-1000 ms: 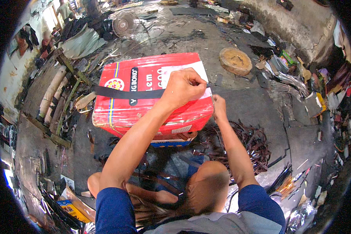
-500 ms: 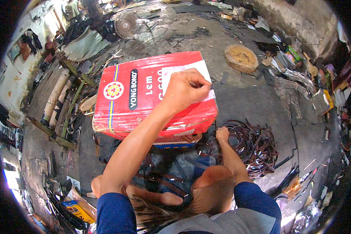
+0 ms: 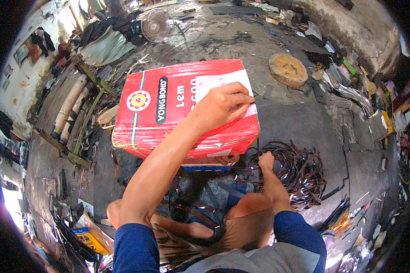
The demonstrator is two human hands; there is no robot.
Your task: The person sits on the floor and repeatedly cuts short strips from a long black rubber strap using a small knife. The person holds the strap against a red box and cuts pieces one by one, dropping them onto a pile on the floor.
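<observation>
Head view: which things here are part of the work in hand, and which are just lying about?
In hand:
- red tin, with the left hand resting on its white sheet
- pile of dark straps, which the right hand reaches into

Lying about:
- round wooden block
- electric fan
- wooden beams
- yellow and blue box

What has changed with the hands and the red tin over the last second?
The right hand left the tin's right edge and dropped to the pile of dark strips beside it. The black strap that lay across the red tin is gone from its top. The left hand stays pressed on the white sheet; the tin has not moved.
</observation>
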